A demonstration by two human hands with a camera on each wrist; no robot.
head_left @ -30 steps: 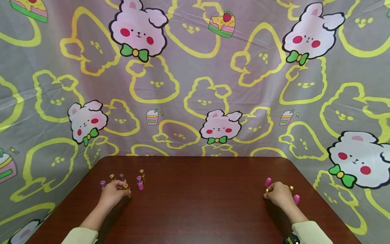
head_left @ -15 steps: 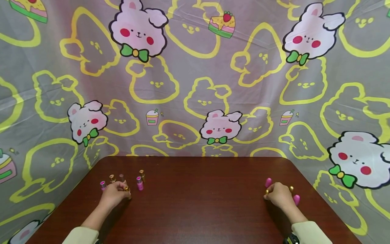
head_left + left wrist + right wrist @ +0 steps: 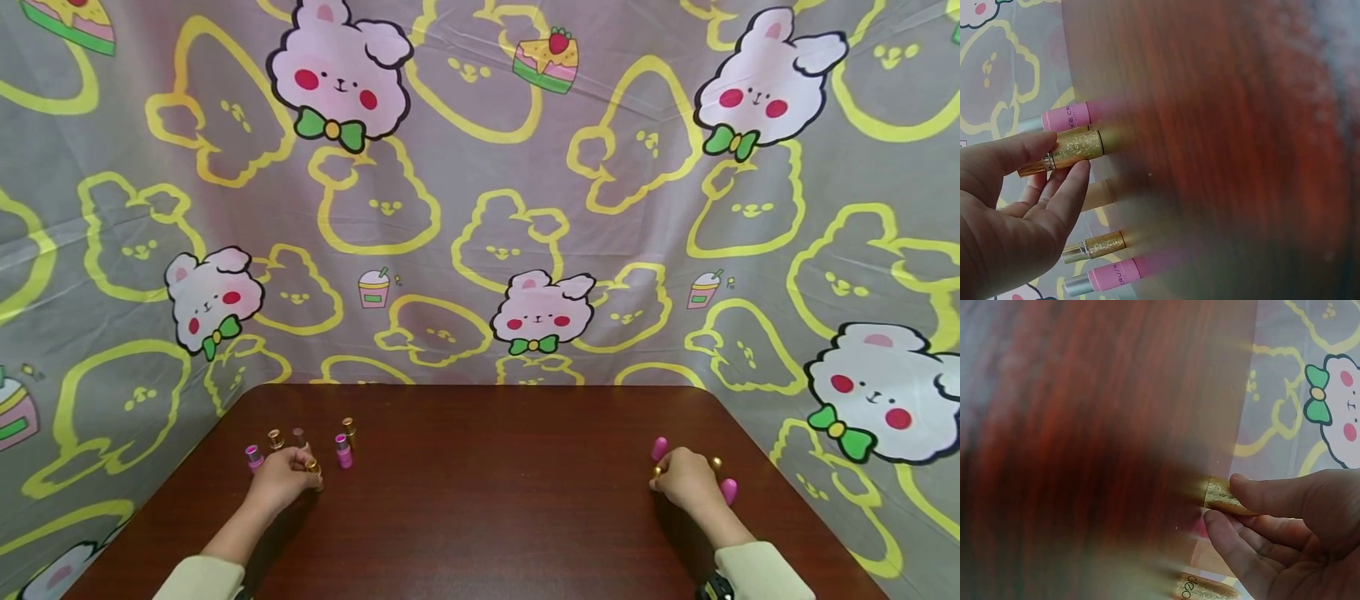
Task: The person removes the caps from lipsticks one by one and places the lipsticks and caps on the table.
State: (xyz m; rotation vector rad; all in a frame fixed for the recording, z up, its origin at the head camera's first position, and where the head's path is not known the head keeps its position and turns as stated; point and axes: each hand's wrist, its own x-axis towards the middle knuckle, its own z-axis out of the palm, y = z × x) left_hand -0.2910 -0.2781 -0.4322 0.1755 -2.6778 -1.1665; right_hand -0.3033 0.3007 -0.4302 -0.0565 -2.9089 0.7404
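In the head view my left hand [image 3: 277,483] is at the left of the table, among several upright lipstick tubes. Its thumb and fingertips pinch a gold glitter lipstick tube [image 3: 1077,150], uncapped, with a shiny gold collar at the top. Beyond it stand a pink lipstick tube [image 3: 343,452] and another gold one [image 3: 348,428]. Across the table, my right hand [image 3: 688,479] pinches a gold rounded lipstick cap [image 3: 1217,495] between thumb and index finger. Pink caps flank that hand, one behind it [image 3: 660,448] and one to its right [image 3: 730,491]; a second gold cap [image 3: 717,464] shows beside the knuckles.
The brown wooden table [image 3: 480,500] spreads between the two hands. Left of my left hand stand a pink tube [image 3: 253,455], a gold tube [image 3: 275,437] and a brownish one [image 3: 299,435]. A patterned grey cloth [image 3: 450,275] hangs behind and at both sides.
My left hand and its gold lipstick tube have shifted very slightly toward me. The right hand keeps its hold and place; the other tubes and caps stay put.
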